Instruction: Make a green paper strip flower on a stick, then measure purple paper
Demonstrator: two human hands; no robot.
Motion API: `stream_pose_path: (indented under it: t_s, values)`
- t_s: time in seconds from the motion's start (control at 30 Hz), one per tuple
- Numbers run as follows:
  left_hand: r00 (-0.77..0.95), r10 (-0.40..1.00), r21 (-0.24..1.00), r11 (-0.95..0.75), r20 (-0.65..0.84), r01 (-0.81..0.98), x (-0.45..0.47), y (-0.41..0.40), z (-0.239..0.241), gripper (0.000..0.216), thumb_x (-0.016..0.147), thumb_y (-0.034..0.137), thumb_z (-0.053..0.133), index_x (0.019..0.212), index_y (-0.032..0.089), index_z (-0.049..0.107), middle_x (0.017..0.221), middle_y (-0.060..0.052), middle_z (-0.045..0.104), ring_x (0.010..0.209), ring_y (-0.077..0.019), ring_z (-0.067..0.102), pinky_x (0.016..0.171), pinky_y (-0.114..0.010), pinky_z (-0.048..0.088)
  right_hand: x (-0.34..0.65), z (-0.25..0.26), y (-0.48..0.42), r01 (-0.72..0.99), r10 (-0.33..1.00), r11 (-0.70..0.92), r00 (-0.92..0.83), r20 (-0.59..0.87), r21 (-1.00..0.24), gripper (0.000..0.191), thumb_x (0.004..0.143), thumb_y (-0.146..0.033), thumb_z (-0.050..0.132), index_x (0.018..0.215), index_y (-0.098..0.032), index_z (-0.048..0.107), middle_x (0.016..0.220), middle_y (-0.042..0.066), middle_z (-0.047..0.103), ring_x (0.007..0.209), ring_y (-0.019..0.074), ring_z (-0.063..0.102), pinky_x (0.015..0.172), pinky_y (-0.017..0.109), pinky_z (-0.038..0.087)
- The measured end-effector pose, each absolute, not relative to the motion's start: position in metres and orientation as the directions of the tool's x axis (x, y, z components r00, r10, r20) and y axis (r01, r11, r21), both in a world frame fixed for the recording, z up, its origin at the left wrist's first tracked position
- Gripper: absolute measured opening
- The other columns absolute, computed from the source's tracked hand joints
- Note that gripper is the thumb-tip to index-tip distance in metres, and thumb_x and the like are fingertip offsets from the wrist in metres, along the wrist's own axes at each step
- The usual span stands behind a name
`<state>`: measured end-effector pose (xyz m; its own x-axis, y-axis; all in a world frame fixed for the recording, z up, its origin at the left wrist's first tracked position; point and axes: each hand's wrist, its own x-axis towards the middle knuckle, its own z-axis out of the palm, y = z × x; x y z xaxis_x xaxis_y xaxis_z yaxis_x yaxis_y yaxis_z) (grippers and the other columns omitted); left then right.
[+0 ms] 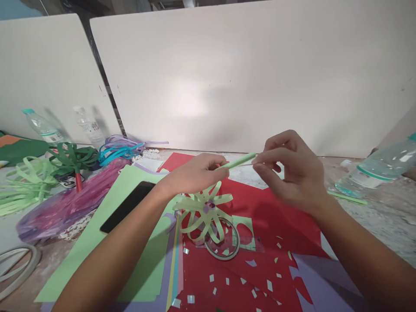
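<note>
Above the red paper, my left hand is closed around a light green paper tube, which slants up to the right. At the tube's far end my right hand pinches a thin pale strip running along the tube's lower side; the strip's exact kind is unclear. Below my left hand lies a pale green paper flower with looped petals and a purple centre. A tape roll lies partly under its petals, over a clear ruler.
Red paper carries many small white scraps. Left are green sheets, a black phone, a pink plastic bag, fringed paper, and another tape roll. Bottles stand behind; another bottle leans at right. White boards rise behind.
</note>
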<state>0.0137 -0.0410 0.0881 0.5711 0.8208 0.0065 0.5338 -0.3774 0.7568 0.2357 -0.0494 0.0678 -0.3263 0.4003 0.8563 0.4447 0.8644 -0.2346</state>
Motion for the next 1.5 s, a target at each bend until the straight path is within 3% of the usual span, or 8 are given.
stream_pose_path:
  t_s: [0.13, 0.2, 0.27, 0.7, 1.13, 1.37, 1.5]
  values:
    - [0.487, 0.853, 0.657, -0.476, 0.186, 0.584, 0.019, -0.043, 0.084, 0.02, 0.086, 0.032, 0.044, 0.07, 0.019, 0.046, 0.063, 0.003, 0.039, 0.054, -0.0097, 0.035, 0.049, -0.026, 0.025, 0.231, 0.074, -0.055, 0.436, 0.738, 0.668, -0.285, 0.612, -0.602, 0.011, 0.085, -0.024, 0.061, 0.075, -0.023, 0.062, 0.069, 0.001, 0.053, 0.054, 0.0114, 0.047, 0.045, 0.026, 0.039]
    - [0.469, 0.854, 0.635, -0.495, 0.227, 0.593, 0.022, -0.045, 0.083, 0.019, 0.086, 0.03, 0.043, 0.071, 0.019, 0.047, 0.064, 0.003, 0.041, 0.055, -0.0101, 0.036, 0.05, -0.026, 0.026, 0.227, 0.074, -0.055, 0.452, 0.834, 0.551, -0.273, 0.479, -0.702, 0.016, 0.087, -0.028, 0.059, 0.072, -0.021, 0.062, 0.061, -0.002, 0.051, 0.05, 0.0102, 0.044, 0.042, 0.024, 0.035]
    - [0.461, 0.851, 0.622, -0.508, 0.253, 0.597, 0.023, -0.046, 0.083, 0.017, 0.085, 0.027, 0.042, 0.071, 0.02, 0.046, 0.064, 0.003, 0.042, 0.056, -0.0101, 0.036, 0.049, -0.026, 0.026, 0.223, 0.073, -0.054, 0.442, 0.864, 0.503, -0.246, 0.439, -0.743, 0.019, 0.087, -0.031, 0.059, 0.071, -0.02, 0.062, 0.057, -0.003, 0.049, 0.048, 0.0091, 0.04, 0.042, 0.023, 0.033]
    - [0.461, 0.845, 0.603, -0.523, 0.271, 0.602, 0.024, -0.051, 0.084, 0.013, 0.082, 0.023, 0.04, 0.071, 0.02, 0.046, 0.063, 0.003, 0.038, 0.055, -0.0106, 0.031, 0.048, -0.027, 0.022, 0.214, 0.071, -0.056, 0.473, 0.859, 0.488, -0.111, 0.5, -0.733, 0.019, 0.083, -0.031, 0.062, 0.068, -0.02, 0.065, 0.053, -0.003, 0.046, 0.043, 0.0079, 0.035, 0.036, 0.022, 0.027]
    - [0.48, 0.819, 0.543, -0.57, 0.314, 0.616, 0.024, -0.049, 0.08, 0.016, 0.084, 0.021, 0.039, 0.068, 0.02, 0.038, 0.06, 0.004, 0.034, 0.055, -0.0107, 0.029, 0.049, -0.028, 0.021, 0.215, 0.069, -0.052, 0.441, 0.917, 0.385, -0.079, 0.392, -0.811, 0.022, 0.081, -0.034, 0.065, 0.065, -0.019, 0.064, 0.052, -0.003, 0.042, 0.045, 0.0085, 0.032, 0.038, 0.022, 0.027]
    - [0.49, 0.817, 0.548, -0.571, 0.304, 0.611, 0.024, -0.048, 0.08, 0.013, 0.083, 0.02, 0.04, 0.071, 0.02, 0.046, 0.06, 0.004, 0.036, 0.054, -0.0102, 0.029, 0.047, -0.027, 0.022, 0.215, 0.068, -0.051, 0.424, 0.921, 0.375, -0.07, 0.383, -0.824, 0.023, 0.08, -0.035, 0.066, 0.064, -0.019, 0.064, 0.052, -0.003, 0.039, 0.046, 0.0086, 0.03, 0.038, 0.022, 0.024]
    - [0.482, 0.819, 0.54, -0.57, 0.312, 0.619, 0.024, -0.048, 0.079, 0.014, 0.082, 0.019, 0.04, 0.068, 0.02, 0.042, 0.06, 0.004, 0.035, 0.054, -0.01, 0.029, 0.047, -0.027, 0.021, 0.214, 0.069, -0.053, 0.447, 0.939, 0.324, -0.044, 0.342, -0.834, 0.023, 0.081, -0.036, 0.064, 0.066, -0.018, 0.065, 0.054, -0.003, 0.04, 0.049, 0.0088, 0.03, 0.041, 0.023, 0.025]
